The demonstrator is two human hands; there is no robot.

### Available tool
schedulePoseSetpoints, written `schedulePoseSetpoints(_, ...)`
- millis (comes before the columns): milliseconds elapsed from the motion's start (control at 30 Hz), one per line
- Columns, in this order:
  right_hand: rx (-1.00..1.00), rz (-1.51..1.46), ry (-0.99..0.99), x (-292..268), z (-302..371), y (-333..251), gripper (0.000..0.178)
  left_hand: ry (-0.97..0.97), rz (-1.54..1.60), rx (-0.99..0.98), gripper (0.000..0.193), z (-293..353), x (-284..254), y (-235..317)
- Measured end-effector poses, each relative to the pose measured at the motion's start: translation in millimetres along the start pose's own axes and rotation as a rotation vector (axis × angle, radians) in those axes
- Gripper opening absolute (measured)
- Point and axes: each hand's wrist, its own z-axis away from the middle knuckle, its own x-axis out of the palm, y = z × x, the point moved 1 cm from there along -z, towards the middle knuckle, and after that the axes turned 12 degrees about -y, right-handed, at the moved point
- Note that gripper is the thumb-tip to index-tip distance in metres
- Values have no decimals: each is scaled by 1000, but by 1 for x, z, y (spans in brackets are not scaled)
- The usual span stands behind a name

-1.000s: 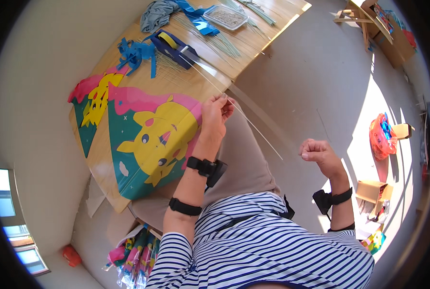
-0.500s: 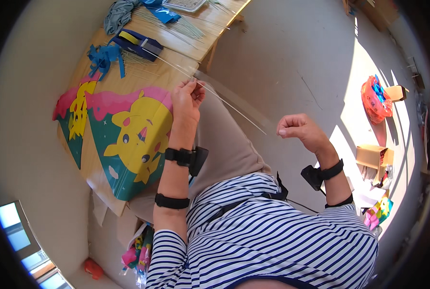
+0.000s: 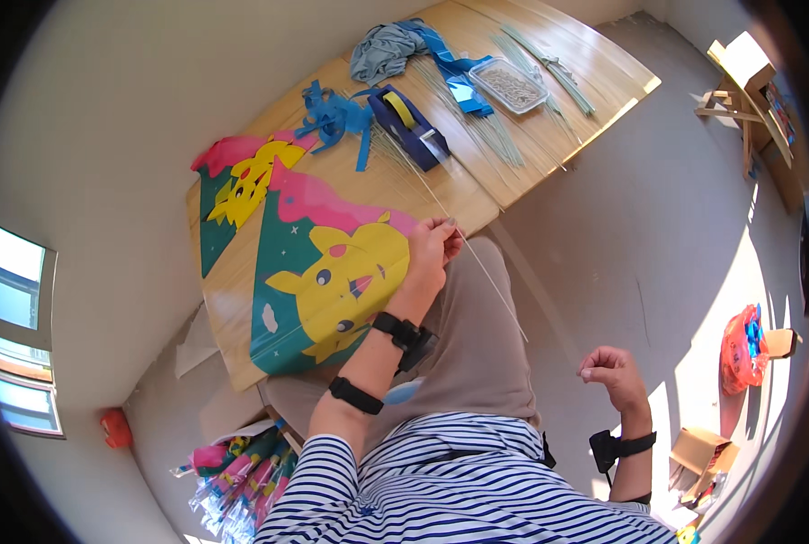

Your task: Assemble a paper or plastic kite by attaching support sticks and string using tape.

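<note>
My left hand (image 3: 430,260) pinches a thin whitish rod (image 3: 492,280) at the right edge of a triangular printed sheet (image 3: 282,258). The sheet lies on the wooden table and shows a yellow cartoon figure on green under a pink border. One end of the rod slants down over my thigh; the other reaches toward a dark blue tape dispenser (image 3: 408,127) with a yellow core. Lower right, my right hand (image 3: 618,376) is raised clear of the rod's end, thumb and fingers closed together. Whatever it may hold is too small to tell.
Behind the dispenser are a plastic tub (image 3: 509,86) of small pieces, thin rods (image 3: 549,68), blue ribbon (image 3: 330,118) and a grey cloth (image 3: 384,53). A second printed sheet (image 3: 218,218) lies left. Wrapped bundles (image 3: 241,471), a red bag (image 3: 742,354) and a carton (image 3: 700,451) stand around.
The whole view has swung, bringing more of the table into sight. My right hand has drawn away from the rod's lower end. My left hand keeps its pinch on the rod.
</note>
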Motion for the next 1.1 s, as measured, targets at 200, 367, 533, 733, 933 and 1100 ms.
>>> schedulePoseSetpoints(200, 84, -52, 11, -13, -11, 17, 10, 170, -67, 61, 4, -48, -57, 51)
schedulePoseSetpoints(367, 156, -45, 37, -17, -18, 24, 9, 67, -35, 193, 4, -66, -30, 82)
schedulePoseSetpoints(533, 186, -93, 27, -13, -29, 32, 10, -29, -120, 246, 11, -104, 27, 142)
schedulePoseSetpoints(733, 176, -151, 45, -16, -34, 42, 12, 218, -267, 365, 15, -127, -9, 110)
schedulePoseSetpoints(933, 166, -174, 64, -19, -40, 53, 12, 257, 193, 58, 10, -120, -21, 56)
schedulePoseSetpoints(1100, 166, -166, 101, -20, -42, 59, 12, 199, 384, 27, 7, -135, -12, 55)
